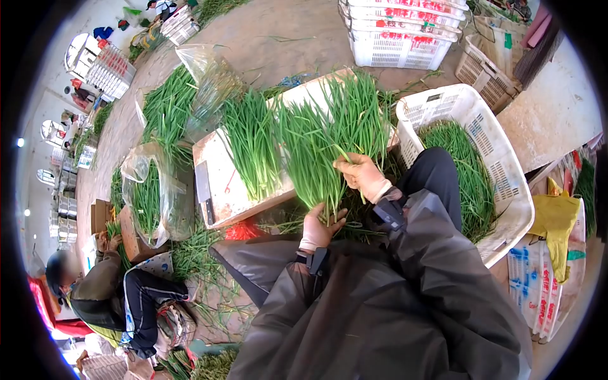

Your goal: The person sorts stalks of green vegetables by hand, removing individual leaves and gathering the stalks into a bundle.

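Two hands gather a bunch of chives over a low board.

Left hand (320, 225) clenches the bunch (326, 142) at its base; right hand (361, 176) grips stems midway. Another bunch (253, 149) already lies left on the board (221, 183), by a knife (204, 192). The crate (500, 152) on the right holds many more chives, seemingly unsorted.

A dark grey, glossy jacket is worn, with strapped cuffs at both wrists; pale glove cuffs are seen beneath, and black trousers farther off.
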`<state>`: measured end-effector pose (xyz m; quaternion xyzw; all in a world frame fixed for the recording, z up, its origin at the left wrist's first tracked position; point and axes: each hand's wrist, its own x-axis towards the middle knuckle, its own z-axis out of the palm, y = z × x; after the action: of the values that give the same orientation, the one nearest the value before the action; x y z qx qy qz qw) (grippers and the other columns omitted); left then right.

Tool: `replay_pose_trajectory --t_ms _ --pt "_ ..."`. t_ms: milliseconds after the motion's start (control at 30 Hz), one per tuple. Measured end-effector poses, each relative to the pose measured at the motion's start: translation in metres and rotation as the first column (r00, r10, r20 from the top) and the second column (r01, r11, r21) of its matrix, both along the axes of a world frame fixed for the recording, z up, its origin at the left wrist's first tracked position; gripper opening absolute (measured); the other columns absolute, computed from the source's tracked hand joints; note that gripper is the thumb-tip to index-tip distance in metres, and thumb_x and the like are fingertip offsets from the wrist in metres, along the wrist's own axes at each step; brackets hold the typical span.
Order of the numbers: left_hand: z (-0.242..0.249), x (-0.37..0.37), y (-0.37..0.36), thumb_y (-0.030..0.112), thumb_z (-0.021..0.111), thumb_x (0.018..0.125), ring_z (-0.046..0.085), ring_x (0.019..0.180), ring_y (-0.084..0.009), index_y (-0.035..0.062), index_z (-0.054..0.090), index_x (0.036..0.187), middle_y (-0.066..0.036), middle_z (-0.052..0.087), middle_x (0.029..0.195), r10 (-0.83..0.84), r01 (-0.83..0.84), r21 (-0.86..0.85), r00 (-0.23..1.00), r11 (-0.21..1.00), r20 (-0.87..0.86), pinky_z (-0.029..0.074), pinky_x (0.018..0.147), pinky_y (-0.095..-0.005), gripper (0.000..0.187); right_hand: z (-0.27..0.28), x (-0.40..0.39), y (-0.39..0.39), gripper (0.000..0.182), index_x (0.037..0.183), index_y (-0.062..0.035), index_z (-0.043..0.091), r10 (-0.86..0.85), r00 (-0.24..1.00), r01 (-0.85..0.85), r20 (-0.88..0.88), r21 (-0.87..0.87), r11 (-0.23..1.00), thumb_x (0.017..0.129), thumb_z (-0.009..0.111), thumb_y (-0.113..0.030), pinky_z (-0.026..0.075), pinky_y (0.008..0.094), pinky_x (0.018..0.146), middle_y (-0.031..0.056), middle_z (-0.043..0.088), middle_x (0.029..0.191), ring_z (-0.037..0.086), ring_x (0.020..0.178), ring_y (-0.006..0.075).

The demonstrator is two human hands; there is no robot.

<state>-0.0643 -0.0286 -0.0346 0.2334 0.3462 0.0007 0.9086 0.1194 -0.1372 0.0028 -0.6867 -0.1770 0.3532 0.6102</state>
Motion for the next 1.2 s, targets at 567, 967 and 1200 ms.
replay_pose_trajectory --t_ms 567,967,1200 --pt "-0.013 -0.001 0.009 0.025 0.063 0.099 0.057 0.068 -0.0176 0.0119 0.062 0.107 -0.007 0.07 0.093 0.086 -0.086 -0.022 0.996 0.996 -0.006 0.049 0.061 -0.0312 0.015 0.009 -0.054 -0.079 0.028 0.103 -0.0074 0.074 0.969 0.222 -0.244 -0.108 -0.968 -0.052 0.086 0.069 -0.029 0.056 0.0444 0.084 0.017 0.074 0.103 0.07 0.102 0.0381" --pt "-0.005 0.004 -0.007 0.019 0.069 0.096 0.061 0.068 -0.0124 0.0078 0.069 0.1 -0.001 0.069 0.083 0.011 0.004 0.188 0.997 0.982 -0.079 0.049 0.062 -0.0266 0.012 0.018 -0.051 0.01 0.035 0.091 -0.0083 0.072 0.244 0.73 0.011 0.639 -0.367 0.93 0.089 0.068 -0.043 0.055 0.0472 0.075 0.0181 0.071 0.081 0.07 0.082 0.0375" --pt "-0.024 0.009 -0.015 0.017 0.075 0.091 0.063 0.062 -0.0133 0.0061 0.069 0.104 -0.005 0.074 0.087 0.045 -0.035 0.189 0.998 0.981 -0.048 0.047 0.052 -0.0246 0.018 -0.018 -0.041 0.028 0.034 0.087 -0.0045 0.072 0.092 0.743 0.193 0.663 -0.345 0.919 0.087 0.07 -0.039 0.054 0.0463 0.076 0.0196 0.072 0.086 0.07 0.087 0.0381"
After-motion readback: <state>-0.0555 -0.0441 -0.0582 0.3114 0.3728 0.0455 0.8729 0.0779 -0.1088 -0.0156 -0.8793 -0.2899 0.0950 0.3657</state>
